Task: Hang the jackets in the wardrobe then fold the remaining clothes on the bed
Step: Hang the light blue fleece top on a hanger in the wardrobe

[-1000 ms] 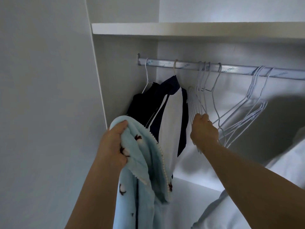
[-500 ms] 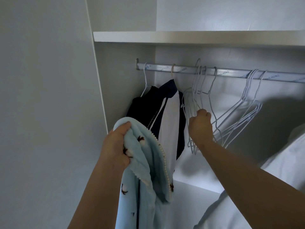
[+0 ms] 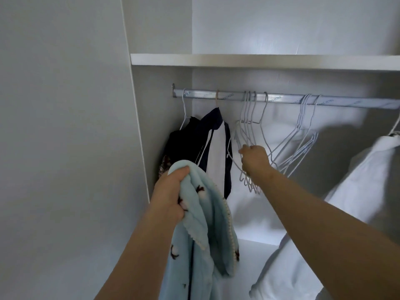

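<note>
**Blue jacket held, hanger not yet off the rail**

Hanging is the step in hand. The left hand grips the blue jacket in a bunched fistful near its top edge, fingers curled tight round the fleece. The rest of it hangs below the wrist, in front of the wardrobe.

The right hand is in among the left bunch of wire hangers, its fingers closed round wire near their lower bars. Whether it holds one hanger or several I cannot tell. Every hook in that bunch sits on the rail.

Left of them hang a dark jacket and a navy-and-white jacket. A second bunch hangs further right, and a white garment at the right edge.

Next, as I judge it, one hanger must be parted from its neighbours and its hook lifted over the rail. Thin wires tangle easily, so a straight pull may drag the others along. Then the blue jacket needs both shoulders fed on, awkward with the left hand full.
</note>
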### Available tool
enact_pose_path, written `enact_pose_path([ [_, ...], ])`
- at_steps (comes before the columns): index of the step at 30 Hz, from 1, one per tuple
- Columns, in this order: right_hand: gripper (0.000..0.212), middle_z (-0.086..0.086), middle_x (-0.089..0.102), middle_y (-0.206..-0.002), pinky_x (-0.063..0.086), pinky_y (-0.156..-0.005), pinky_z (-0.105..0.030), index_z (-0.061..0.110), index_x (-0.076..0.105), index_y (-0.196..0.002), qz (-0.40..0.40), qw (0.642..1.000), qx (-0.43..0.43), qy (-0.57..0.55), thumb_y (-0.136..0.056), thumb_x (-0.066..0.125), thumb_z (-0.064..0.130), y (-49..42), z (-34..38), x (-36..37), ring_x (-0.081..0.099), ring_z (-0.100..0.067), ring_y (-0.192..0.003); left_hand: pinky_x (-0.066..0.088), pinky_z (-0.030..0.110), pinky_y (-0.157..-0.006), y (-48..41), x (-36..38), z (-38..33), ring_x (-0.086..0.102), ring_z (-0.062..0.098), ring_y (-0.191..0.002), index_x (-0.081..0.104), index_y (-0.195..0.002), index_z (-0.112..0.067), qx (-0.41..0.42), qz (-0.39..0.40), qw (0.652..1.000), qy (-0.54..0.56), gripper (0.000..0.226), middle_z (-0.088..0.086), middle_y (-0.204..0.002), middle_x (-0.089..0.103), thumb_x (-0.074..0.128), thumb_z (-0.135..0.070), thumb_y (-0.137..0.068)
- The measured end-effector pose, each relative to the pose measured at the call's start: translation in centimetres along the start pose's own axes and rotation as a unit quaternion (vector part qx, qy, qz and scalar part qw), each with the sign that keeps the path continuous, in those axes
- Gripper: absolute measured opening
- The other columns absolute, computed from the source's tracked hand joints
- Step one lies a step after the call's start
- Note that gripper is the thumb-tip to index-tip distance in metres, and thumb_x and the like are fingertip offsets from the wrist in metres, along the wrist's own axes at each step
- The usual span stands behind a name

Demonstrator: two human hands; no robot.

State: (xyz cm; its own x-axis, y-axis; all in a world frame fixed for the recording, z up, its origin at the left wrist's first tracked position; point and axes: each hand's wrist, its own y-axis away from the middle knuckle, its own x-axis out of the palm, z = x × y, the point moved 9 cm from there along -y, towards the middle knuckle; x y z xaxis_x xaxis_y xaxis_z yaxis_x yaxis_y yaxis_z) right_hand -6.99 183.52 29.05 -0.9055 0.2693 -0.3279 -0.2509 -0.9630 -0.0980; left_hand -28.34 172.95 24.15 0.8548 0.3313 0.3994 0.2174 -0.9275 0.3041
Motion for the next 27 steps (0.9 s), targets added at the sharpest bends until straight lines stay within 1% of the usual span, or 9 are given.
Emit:
enact_pose_path([
  [2,0.031,0.000,0.041,-0.066,0.034,-0.052,-0.021,0.015,0.045,-0.068,-0.004,1.000,0.008,0.003,-0.098,0.037,0.019,-0.1,1.0,-0.1,0.038,-0.010,-0.056,0.049,0.026,-0.051,0.0,-0.1,-0.4,0.061,0.021,-0.070,0.060,-0.116,-0.007,0.005,0.006,1.000,-0.015,0.034,0.012,-0.088,0.065,0.061,-0.027,-0.089],
  [6,0.034,-0.004,0.044,-0.067,0.032,-0.052,-0.026,-0.005,0.060,-0.100,-0.063,0.996,-0.021,-0.054,-0.099,0.034,0.017,0.2,2.3,-0.6,0.039,-0.015,-0.057,0.049,0.028,-0.051,-0.3,-0.6,-1.1,0.061,0.022,-0.073,0.059,-0.117,-0.009,0.007,0.014,0.999,-0.037,0.034,0.014,-0.095,0.064,0.061,-0.028,-0.089],
  [9,0.031,-0.004,0.047,-0.068,0.037,-0.062,-0.030,0.001,0.057,-0.090,-0.098,0.992,-0.051,-0.068,-0.098,0.035,0.021,2.8,0.8,-0.1,0.044,-0.019,-0.064,0.050,0.028,-0.053,0.0,-0.5,-1.1,0.060,0.022,-0.070,0.061,-0.110,-0.011,0.010,0.032,0.998,-0.053,0.027,0.012,-0.088,0.063,0.060,-0.028,-0.089],
  [12,0.028,-0.002,0.045,-0.065,0.036,-0.062,-0.030,0.011,0.053,-0.079,-0.129,0.986,-0.047,-0.090,-0.098,0.036,0.022,6.7,-2.0,0.0,0.042,-0.016,-0.062,0.050,0.031,-0.060,0.2,0.3,-0.9,0.059,0.024,-0.069,0.063,-0.101,-0.008,0.012,0.048,0.996,-0.076,0.021,0.013,-0.083,0.063,0.062,-0.025,-0.088],
  [16,0.032,-0.005,0.050,-0.069,0.038,-0.067,-0.030,0.002,0.056,-0.081,-0.117,0.989,-0.063,-0.061,-0.100,0.039,0.022,9.6,-3.2,0.0,0.045,-0.017,-0.066,0.051,0.032,-0.064,0.4,2.4,-1.1,0.058,0.023,-0.068,0.062,-0.082,-0.008,0.007,0.085,0.988,-0.128,0.009,0.013,-0.079,0.061,0.066,-0.016,-0.084],
  [20,0.036,-0.009,0.048,-0.066,0.035,-0.058,-0.021,-0.009,0.057,-0.081,-0.091,0.989,-0.114,-0.020,-0.097,0.045,0.020,11.8,-2.4,-0.4,0.042,-0.013,-0.062,0.052,0.038,-0.085,-0.6,4.3,-1.4,0.061,0.023,-0.078,0.064,-0.094,-0.004,-0.003,0.121,0.983,-0.141,0.029,0.015,-0.086,0.063,0.069,-0.030,-0.082],
  [22,0.036,-0.010,0.046,-0.063,0.031,-0.052,-0.014,-0.011,0.055,-0.076,-0.088,0.987,-0.133,0.000,-0.095,0.049,0.019,13.2,-2.6,-1.1,0.038,-0.012,-0.057,0.053,0.036,-0.081,-0.7,5.4,-1.2,0.061,0.023,-0.080,0.064,-0.095,-0.006,-0.020,0.146,0.979,-0.144,0.035,0.014,-0.088,0.064,0.066,-0.039,-0.084],
  [24,0.036,-0.007,0.041,-0.057,0.028,-0.050,-0.017,-0.008,0.049,-0.066,-0.103,0.985,-0.136,0.011,-0.091,0.054,0.016,14.8,-3.8,-2.4,0.034,-0.009,-0.054,0.051,0.032,-0.068,-0.6,6.4,-0.7,0.059,0.020,-0.076,0.061,-0.087,-0.010,-0.034,0.168,0.973,-0.156,0.034,0.010,-0.083,0.062,0.060,-0.045,-0.086],
  [27,0.044,0.007,0.031,-0.045,0.024,-0.048,-0.018,0.014,0.034,-0.050,-0.108,0.983,-0.140,0.041,-0.086,0.059,0.021,17.7,-5.7,-4.7,0.028,-0.006,-0.047,0.045,0.030,-0.058,0.4,8.3,0.5,0.055,0.017,-0.063,0.054,-0.072,-0.016,-0.037,0.212,0.952,-0.218,0.036,0.006,-0.068,0.056,0.057,-0.048,-0.087],
])
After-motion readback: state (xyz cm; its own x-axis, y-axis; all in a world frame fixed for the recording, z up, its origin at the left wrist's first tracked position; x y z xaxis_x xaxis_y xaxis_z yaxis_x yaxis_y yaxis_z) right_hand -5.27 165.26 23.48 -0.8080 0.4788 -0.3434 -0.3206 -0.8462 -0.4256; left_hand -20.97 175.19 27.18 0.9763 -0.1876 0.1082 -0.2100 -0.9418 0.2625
